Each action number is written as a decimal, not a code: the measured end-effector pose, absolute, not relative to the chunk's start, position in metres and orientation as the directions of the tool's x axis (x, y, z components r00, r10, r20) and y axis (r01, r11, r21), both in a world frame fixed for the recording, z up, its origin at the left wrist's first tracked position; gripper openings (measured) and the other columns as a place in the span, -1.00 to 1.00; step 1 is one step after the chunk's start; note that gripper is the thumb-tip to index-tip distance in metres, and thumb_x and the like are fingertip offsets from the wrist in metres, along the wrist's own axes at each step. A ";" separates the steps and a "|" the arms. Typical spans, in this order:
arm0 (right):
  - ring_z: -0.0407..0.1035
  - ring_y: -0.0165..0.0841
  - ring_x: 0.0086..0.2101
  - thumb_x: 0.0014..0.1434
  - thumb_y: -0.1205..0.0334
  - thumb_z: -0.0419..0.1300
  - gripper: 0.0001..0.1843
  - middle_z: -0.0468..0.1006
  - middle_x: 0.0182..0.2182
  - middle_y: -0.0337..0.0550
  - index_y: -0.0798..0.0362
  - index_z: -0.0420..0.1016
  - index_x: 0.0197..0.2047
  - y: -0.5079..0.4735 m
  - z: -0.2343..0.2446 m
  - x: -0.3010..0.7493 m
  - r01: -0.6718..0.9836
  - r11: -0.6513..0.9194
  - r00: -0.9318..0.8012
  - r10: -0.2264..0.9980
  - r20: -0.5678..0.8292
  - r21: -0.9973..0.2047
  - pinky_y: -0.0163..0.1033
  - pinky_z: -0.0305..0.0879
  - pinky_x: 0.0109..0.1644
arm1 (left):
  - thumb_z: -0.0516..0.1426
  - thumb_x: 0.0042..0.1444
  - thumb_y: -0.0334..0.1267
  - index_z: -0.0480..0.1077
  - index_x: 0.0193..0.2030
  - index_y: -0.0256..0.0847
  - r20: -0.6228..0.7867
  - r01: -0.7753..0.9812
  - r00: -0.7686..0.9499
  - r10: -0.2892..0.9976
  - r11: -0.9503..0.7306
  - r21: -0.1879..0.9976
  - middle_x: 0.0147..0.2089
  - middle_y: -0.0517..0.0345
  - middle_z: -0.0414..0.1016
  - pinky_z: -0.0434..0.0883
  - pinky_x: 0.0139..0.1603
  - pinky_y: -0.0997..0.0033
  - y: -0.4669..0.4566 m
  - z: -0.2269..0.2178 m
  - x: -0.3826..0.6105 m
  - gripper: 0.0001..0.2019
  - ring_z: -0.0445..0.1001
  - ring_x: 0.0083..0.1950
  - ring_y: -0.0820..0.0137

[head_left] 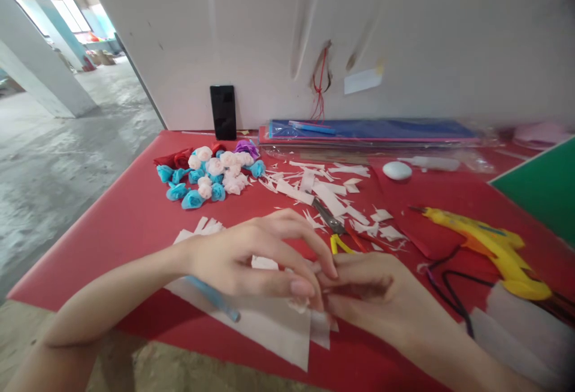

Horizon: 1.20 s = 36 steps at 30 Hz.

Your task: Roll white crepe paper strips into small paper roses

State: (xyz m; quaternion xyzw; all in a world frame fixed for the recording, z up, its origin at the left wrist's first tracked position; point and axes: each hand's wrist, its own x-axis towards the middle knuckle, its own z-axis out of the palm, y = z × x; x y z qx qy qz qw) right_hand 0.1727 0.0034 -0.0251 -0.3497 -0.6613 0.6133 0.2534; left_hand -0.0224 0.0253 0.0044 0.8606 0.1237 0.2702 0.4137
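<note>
My left hand (269,254) reaches over the front of the table, its fingers curved and its fingertips closed against those of my right hand (372,290). A small piece of white paper (298,304) shows under the left thumb; the fingers hide most of it. Both hands seem to pinch it. Beneath them lie white paper sheets (269,326) with a light blue, pen-like stick (214,299) on top. Just beyond the fingertips are scissors (330,218) with yellow and red handles, partly covered by my right hand.
Blue, white, red and purple paper roses (206,173) cluster at the back left, before a leaning black phone (223,112). White paper scraps (332,197) litter the middle. A yellow glue gun (485,242) with a dark cord lies right. Plastic-wrapped blue sheets (381,130) line the wall.
</note>
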 end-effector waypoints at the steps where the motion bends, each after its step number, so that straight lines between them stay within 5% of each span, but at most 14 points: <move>1: 0.39 -0.45 -0.51 -0.02 0.34 0.21 -0.84 0.53 -0.54 -0.27 -0.08 0.60 -0.44 0.003 -0.025 0.172 0.159 -0.016 -0.630 0.769 -0.114 -0.987 -0.44 0.28 -0.47 | 0.05 0.08 -0.44 0.45 -0.41 -0.41 0.354 -0.009 0.834 0.424 -0.632 0.775 -0.18 -0.14 0.43 0.23 0.08 0.35 0.025 0.004 -0.022 -0.84 0.36 -0.11 0.35; 11: 0.22 -0.55 -0.67 -0.07 0.33 0.23 -0.89 0.39 -0.69 -0.35 0.00 0.54 -0.58 -0.001 -0.026 0.167 0.165 -0.091 -0.635 0.752 -0.177 -0.982 -0.47 0.17 -0.59 | 0.06 0.07 -0.42 0.40 -0.48 -0.36 0.336 0.034 0.846 0.413 -0.671 0.741 -0.18 -0.10 0.42 0.23 0.06 0.34 0.022 0.003 -0.020 -0.85 0.34 -0.13 0.37; 18: 0.41 -0.50 -0.61 -0.10 0.42 0.21 -0.82 0.57 -0.59 -0.31 -0.05 0.57 -0.54 -0.001 -0.020 0.167 0.245 0.240 -0.549 0.833 0.069 -0.939 -0.53 0.27 -0.60 | 0.09 0.03 -0.42 0.42 -0.44 -0.40 0.359 0.092 0.825 0.437 -0.730 0.678 -0.19 -0.14 0.39 0.22 0.07 0.33 0.022 0.008 -0.024 -0.89 0.33 -0.10 0.35; 24: 0.50 -0.49 -0.53 -0.17 0.45 0.23 -0.84 0.61 -0.57 -0.30 0.00 0.57 -0.58 -0.006 -0.003 0.167 0.307 0.519 -0.428 0.824 0.371 -0.798 -0.62 0.40 -0.38 | 0.09 0.03 -0.41 0.40 -0.40 -0.36 0.376 0.128 0.796 0.475 -0.738 0.663 -0.18 -0.09 0.39 0.21 0.09 0.31 0.021 0.013 -0.027 -0.92 0.32 -0.09 0.36; 36: 0.48 -0.52 -0.58 -0.17 0.39 0.20 -0.85 0.59 -0.63 -0.33 -0.02 0.57 -0.62 -0.006 -0.010 0.165 0.330 0.572 -0.399 0.806 0.438 -0.751 -0.69 0.35 -0.42 | 0.13 -0.03 -0.41 0.36 -0.45 -0.33 0.316 0.094 0.827 0.464 -0.668 0.738 -0.17 -0.07 0.37 0.24 0.07 0.31 0.018 0.010 -0.024 -0.96 0.32 -0.13 0.37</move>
